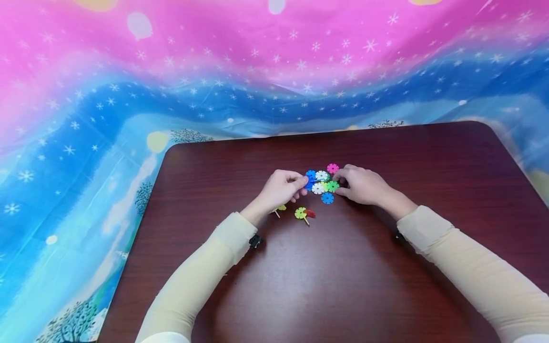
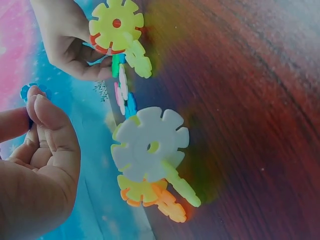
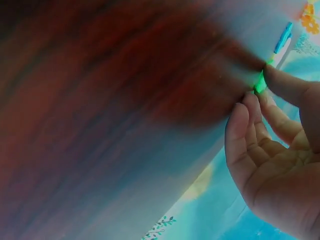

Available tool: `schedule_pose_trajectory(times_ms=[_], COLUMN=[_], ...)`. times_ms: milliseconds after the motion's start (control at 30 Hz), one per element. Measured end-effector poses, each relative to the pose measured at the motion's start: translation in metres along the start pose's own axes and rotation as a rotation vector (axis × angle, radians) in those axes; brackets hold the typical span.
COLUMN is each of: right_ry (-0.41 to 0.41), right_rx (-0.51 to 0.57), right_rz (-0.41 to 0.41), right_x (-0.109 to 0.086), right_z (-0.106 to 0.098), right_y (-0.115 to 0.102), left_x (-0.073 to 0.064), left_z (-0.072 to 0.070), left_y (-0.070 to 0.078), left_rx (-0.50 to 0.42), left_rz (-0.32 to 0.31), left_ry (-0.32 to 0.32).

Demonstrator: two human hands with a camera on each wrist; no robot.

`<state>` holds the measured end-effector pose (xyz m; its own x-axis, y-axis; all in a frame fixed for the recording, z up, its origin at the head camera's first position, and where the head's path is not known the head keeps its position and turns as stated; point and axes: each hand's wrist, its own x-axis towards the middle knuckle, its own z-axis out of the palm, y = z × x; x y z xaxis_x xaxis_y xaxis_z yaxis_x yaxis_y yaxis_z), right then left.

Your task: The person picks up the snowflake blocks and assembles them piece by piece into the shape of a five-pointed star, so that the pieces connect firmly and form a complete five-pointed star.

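Observation:
My left hand (image 1: 286, 186) pinches a blue notched disc (image 1: 308, 185) between thumb and fingertips. In the left wrist view that disc (image 2: 31, 91) shows only partly behind the fingers. At the right edge of a cluster of discs, my right hand (image 1: 362, 183) pinches a green notched disc (image 1: 332, 186), its thumb on one side and fingers on the other. White discs (image 1: 321, 176) lie in the cluster between the hands. A pink disc (image 1: 332, 168) sits at its far side, and a blue disc (image 1: 327, 198) at its near side.
Nearer than the cluster stands a yellow-green disc (image 1: 299, 213) joined to other pieces, a red one beside it. Another yellow piece (image 1: 281, 207) is partly hidden by the left wrist. Everything rests on a dark brown table (image 1: 326, 276), with a patterned cloth (image 1: 240, 62) behind.

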<state>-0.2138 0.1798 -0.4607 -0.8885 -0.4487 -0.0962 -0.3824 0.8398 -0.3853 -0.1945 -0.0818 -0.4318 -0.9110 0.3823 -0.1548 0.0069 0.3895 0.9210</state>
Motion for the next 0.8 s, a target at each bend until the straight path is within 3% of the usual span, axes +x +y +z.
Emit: schedule_pose_trajectory(times_ms=[167, 333, 800], right_ry=[0.01, 0.078, 0.363], right_rx=[0.164, 0.286, 0.241], right_rz=[0.014, -0.009, -0.153], right_x=[-0.004, -0.019, -0.045], right_z=[-0.003, -0.01, -0.012], right_y=[0.001, -0.011, -0.037], left_x=[0.0, 0.0, -0.001], left_z=[0.002, 0.002, 0.009], left_y=[-0.001, 0.001, 0.006], left_rx=[-0.01, -0.023, -0.093], left_rz=[-0.001, -0.005, 0.001], left_ry=[-0.002, -0.006, 0.001])
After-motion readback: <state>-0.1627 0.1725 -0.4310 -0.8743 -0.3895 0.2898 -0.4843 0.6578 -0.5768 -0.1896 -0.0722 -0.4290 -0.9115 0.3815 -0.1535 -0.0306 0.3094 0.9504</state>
